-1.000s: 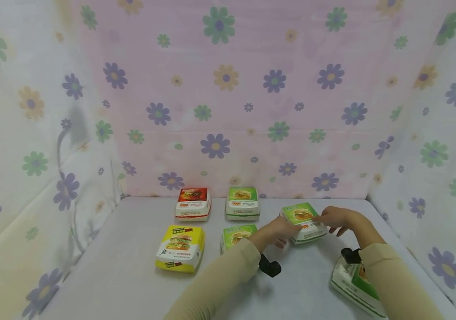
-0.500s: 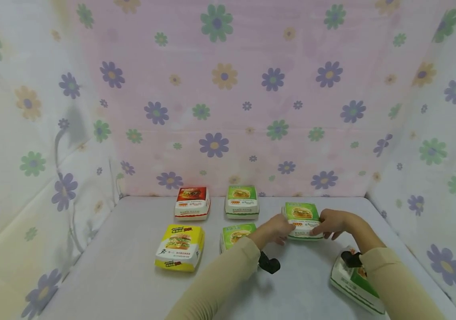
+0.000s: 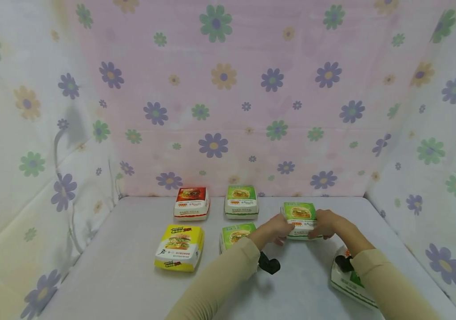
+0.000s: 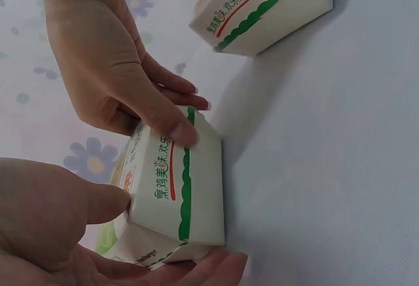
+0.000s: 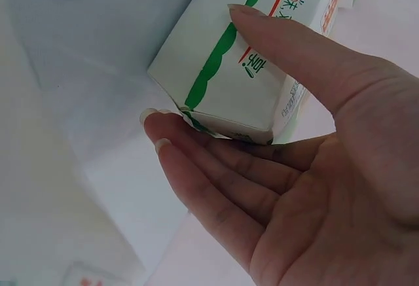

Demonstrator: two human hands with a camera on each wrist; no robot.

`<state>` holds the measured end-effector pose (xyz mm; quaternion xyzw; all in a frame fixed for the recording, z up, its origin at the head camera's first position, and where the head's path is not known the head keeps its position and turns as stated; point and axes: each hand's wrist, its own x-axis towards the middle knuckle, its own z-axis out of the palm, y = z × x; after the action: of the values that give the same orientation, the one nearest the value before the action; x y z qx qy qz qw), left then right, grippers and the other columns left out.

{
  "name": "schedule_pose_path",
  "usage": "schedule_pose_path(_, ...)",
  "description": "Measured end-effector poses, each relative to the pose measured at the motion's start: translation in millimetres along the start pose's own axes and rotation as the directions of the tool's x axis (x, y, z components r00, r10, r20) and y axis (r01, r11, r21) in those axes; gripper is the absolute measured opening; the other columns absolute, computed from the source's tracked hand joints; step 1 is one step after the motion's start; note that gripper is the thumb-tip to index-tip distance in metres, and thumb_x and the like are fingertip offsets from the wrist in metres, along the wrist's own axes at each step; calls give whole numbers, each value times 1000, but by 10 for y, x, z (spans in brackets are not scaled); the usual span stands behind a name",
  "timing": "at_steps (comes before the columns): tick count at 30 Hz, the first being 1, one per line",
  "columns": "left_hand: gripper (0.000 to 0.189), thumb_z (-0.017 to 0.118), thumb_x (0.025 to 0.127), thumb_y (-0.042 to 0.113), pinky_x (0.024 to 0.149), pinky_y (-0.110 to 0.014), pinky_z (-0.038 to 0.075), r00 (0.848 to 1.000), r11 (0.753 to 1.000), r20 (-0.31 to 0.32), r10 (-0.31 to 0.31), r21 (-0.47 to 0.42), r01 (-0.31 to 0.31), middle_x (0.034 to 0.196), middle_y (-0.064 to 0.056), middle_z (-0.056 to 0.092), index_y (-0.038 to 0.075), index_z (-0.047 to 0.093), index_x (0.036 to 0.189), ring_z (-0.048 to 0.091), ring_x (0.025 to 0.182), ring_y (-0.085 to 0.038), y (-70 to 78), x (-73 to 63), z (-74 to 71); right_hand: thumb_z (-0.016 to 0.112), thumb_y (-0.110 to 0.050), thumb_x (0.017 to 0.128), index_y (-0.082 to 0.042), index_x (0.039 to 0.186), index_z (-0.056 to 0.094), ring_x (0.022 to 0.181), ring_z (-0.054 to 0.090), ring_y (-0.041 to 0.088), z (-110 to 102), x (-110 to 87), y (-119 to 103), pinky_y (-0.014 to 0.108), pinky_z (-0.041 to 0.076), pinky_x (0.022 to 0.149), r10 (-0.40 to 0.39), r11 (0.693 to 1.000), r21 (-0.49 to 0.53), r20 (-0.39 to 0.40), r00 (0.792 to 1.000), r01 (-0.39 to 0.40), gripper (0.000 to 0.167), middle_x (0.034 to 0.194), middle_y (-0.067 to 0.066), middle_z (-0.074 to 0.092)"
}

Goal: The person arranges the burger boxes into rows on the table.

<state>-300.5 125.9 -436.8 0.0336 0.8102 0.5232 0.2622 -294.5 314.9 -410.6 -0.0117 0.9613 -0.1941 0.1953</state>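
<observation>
Both hands are at a green-and-white burger box [image 3: 299, 213] on the right of the table. My left hand [image 3: 274, 230] grips its left side, thumb at the front corner and fingers along the side in the left wrist view. From the right, my right hand [image 3: 329, 223] holds it. In the right wrist view the right thumb [image 5: 281, 40] lies on the printed front face, while the fingers run along the side wall. The box stands upright, its burger picture facing up and its front edge roughly square to the table.
A red burger box [image 3: 191, 203] and a green one [image 3: 241, 202] stand at the back. In front are a yellow box [image 3: 180, 247] and a green box [image 3: 233, 233], partly behind the left sleeve. Another green box [image 3: 347, 282] lies angled beneath the right forearm. Flowered cloth [image 3: 228, 111] surrounds the table.
The held burger box has turned from slanted to square with the table and shifted slightly left. My right thumb has come down from its top toward the front; the left hand has barely moved.
</observation>
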Motion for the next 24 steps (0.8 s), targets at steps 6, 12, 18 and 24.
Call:
schedule_pose_path(6,21,58,104,14,91,-54,57,1000,1000,10,10,-25,-10,99,-12,60,-2,58,118,63,101,-34,21,-23,-24,83,-17,83,11,113,51,73,62,26,-34,-27,-54,33,57,63,-7,1000,20,3,1000,7,52,95,17,57)
schedule_pose_path(12,20,54,106,14,94,-56,55,997,995,18,81,-58,-80,103,-11,60,-1,59,117,61,112,-35,77,-7,-121,83,-16,84,13,117,52,78,63,27,-140,-1,-162,36,59,69,-8,999,36,-21,1000,8,54,97,18,59)
schedule_pose_path(18,25,52,108,17,96,-53,54,995,993,-40,95,-67,-98,108,-11,60,-3,57,123,60,111,-30,138,70,-234,82,-14,85,14,118,53,80,63,27,-178,172,-220,36,59,70,-21,997,75,-61,998,26,52,98,18,60)
schedule_pose_path(24,29,53,108,19,93,-50,56,987,990,-135,83,-98,-97,111,-12,60,0,53,129,61,103,-26,94,237,-251,80,-13,86,12,113,56,79,63,27,-121,362,-238,37,59,71,-15,993,112,-115,993,28,44,94,17,62)
